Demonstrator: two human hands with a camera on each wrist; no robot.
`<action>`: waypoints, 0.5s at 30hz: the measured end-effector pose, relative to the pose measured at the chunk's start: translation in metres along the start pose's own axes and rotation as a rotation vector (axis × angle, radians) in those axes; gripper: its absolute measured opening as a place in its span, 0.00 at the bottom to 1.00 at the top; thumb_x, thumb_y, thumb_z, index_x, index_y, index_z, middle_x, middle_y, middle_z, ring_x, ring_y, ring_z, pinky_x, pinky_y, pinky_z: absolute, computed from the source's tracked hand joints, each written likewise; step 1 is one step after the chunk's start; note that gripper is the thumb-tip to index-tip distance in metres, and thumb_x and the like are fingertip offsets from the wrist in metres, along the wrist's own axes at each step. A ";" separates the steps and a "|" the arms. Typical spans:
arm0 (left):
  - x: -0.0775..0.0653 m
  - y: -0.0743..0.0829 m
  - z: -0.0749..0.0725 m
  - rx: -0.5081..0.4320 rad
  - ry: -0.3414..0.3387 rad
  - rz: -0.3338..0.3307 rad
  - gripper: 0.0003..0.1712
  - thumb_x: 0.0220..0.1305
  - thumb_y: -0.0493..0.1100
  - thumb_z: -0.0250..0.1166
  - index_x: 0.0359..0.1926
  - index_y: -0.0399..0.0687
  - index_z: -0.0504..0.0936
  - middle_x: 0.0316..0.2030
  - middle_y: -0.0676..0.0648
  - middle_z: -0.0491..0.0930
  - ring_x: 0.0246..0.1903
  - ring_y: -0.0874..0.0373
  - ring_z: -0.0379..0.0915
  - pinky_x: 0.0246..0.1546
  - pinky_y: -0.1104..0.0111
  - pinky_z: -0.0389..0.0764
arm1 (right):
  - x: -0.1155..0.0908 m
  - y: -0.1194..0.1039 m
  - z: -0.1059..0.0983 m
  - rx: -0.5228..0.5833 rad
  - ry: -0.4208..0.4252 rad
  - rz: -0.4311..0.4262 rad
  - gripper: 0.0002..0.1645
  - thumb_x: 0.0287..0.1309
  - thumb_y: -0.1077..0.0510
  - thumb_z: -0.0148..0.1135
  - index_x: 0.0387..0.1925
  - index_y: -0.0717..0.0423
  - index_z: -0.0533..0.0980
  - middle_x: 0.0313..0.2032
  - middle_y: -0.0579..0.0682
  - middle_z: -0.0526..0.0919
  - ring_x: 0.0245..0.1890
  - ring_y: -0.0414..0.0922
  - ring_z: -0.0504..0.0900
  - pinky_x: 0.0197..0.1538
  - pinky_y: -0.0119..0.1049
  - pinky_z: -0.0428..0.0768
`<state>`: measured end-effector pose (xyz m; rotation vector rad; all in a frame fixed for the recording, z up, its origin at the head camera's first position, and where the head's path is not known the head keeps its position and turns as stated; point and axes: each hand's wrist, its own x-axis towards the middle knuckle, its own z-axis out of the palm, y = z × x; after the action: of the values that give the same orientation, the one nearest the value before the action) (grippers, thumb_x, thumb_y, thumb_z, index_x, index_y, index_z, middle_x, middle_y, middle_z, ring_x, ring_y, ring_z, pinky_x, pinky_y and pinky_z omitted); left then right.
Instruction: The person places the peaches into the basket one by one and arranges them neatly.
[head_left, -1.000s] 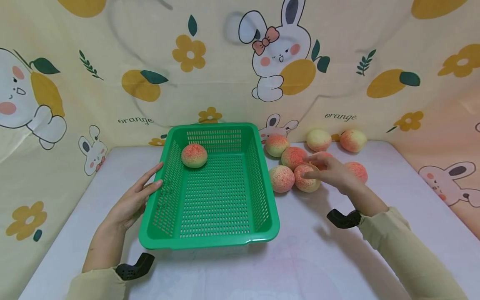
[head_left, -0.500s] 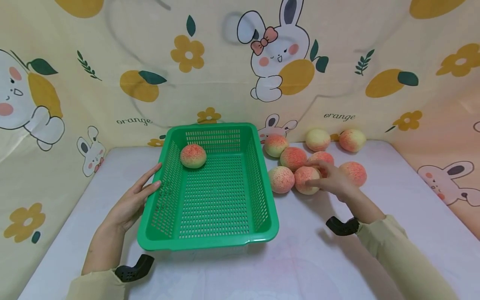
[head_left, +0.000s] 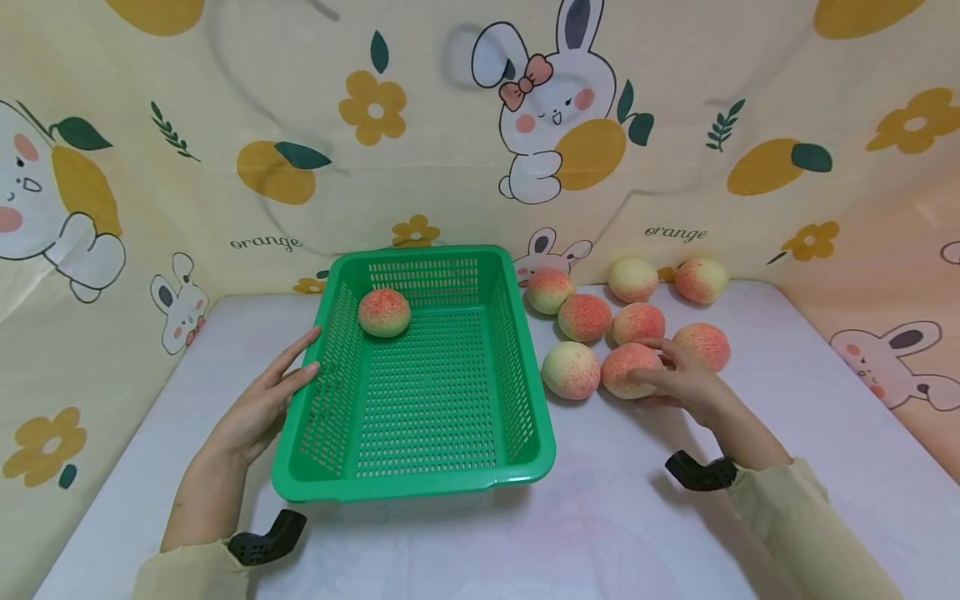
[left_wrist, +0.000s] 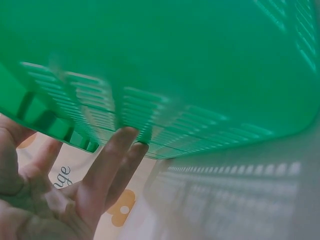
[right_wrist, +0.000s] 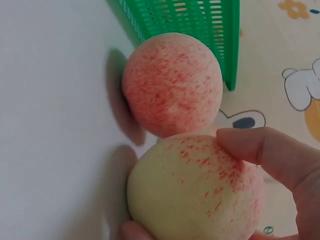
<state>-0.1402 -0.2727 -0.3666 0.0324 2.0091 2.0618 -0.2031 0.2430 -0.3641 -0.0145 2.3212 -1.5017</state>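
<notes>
Peaches (head_left: 584,317) crowd our right side, and we judge that closeness the chief risk. Our right hand (head_left: 690,385) holds one peach (head_left: 621,368), thumb on its near side and fingers curled behind; whether it touches the table (head_left: 600,508) we cannot tell. A pale peach (head_left: 570,370) sits just left of it, between it and the green basket (head_left: 412,483), so a low sweep left could knock that one rolling. A red peach (head_left: 638,322) sits just beyond our fingers and might be nudged by them; another lies right beside the back of the hand. Uneven pressure could also make the round fruit slip.

Our left hand (head_left: 258,412) has its fingers extended, thumb and forefinger tips on the left rim, the other fingertips against the outer wall. With so light a contact, a bump on the right wall might make the basket skid.

As for edges, the right rim stands like a fence, and a low path would likely catch it. Inside, the single peach (head_left: 384,312) sits in the far left corner, leaving most room near and right. The two farthest loose peaches lie close to the printed cloth (head_left: 435,192). Our widest elbow room is over the near right tabletop.
</notes>
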 end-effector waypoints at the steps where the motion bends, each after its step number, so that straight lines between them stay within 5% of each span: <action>1: 0.000 0.000 0.000 0.002 0.001 0.001 0.37 0.73 0.49 0.52 0.76 0.63 0.45 0.46 0.50 0.74 0.36 0.61 0.83 0.35 0.64 0.85 | -0.001 0.002 -0.001 0.009 -0.008 -0.009 0.44 0.63 0.55 0.59 0.70 0.65 0.48 0.62 0.68 0.57 0.37 0.36 0.78 0.44 0.40 0.84; 9: -0.001 0.000 0.002 0.022 0.000 0.002 0.37 0.73 0.50 0.52 0.76 0.63 0.45 0.49 0.48 0.71 0.37 0.61 0.82 0.37 0.64 0.85 | -0.005 0.015 -0.003 0.086 0.010 -0.044 0.40 0.63 0.56 0.58 0.69 0.63 0.51 0.63 0.63 0.57 0.40 0.37 0.74 0.41 0.37 0.82; 15: 0.001 -0.001 0.002 0.039 0.013 -0.005 0.37 0.73 0.51 0.52 0.76 0.64 0.46 0.49 0.47 0.70 0.37 0.62 0.82 0.37 0.64 0.85 | -0.007 0.019 -0.003 0.123 0.026 -0.038 0.36 0.62 0.56 0.59 0.65 0.59 0.54 0.53 0.53 0.63 0.38 0.36 0.74 0.39 0.35 0.81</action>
<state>-0.1404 -0.2704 -0.3675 0.0218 2.0551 2.0245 -0.1944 0.2552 -0.3777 -0.0064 2.2566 -1.6705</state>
